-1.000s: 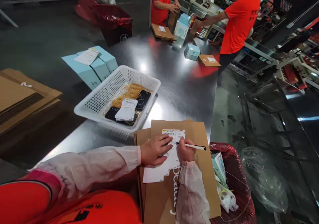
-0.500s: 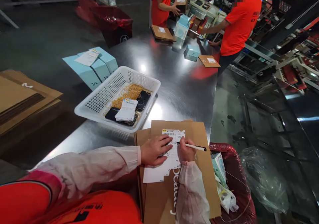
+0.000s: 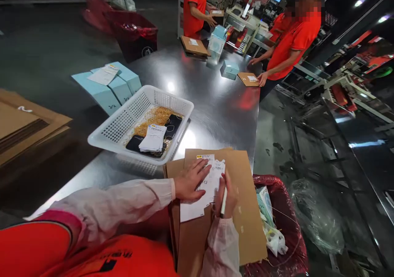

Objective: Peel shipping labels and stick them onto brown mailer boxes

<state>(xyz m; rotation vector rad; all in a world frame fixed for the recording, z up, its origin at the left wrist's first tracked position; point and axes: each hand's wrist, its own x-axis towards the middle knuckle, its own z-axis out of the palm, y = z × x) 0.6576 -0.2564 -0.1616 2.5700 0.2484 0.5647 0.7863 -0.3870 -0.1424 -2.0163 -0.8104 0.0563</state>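
Observation:
Several white printed label slips [image 3: 192, 210] lie overlapping on a stack of flat brown cardboard boxes [image 3: 246, 211]. My left hand [image 3: 191, 181] rests flat on the slips, its fingers spread. A white pen [image 3: 224, 203] is held in my right hand [image 3: 228, 193], its dark end pointing back toward my wrist. The right thumb and fingertips are at the right edge of the slips; whether they pinch one is hard to make out. Beyond my hands, a white plastic basket [image 3: 106, 139] contains rubber bands [image 3: 154, 120], dark flat items and a small pile of labels [image 3: 153, 137].
Light-blue boxes [image 3: 118, 86] stand left of the basket on the metal table [image 3: 209, 104]. To the right is a red-lined bin [image 3: 287, 211] with packaging waste. Two co-workers handle cartons at the far end. More cardboard [image 3: 27, 123] is stacked at left.
My right hand has turned and moved to the slips' right edge, and the pen now points back toward my wrist. The top slips have shifted apart. A co-worker's hand now touches the far flat carton.

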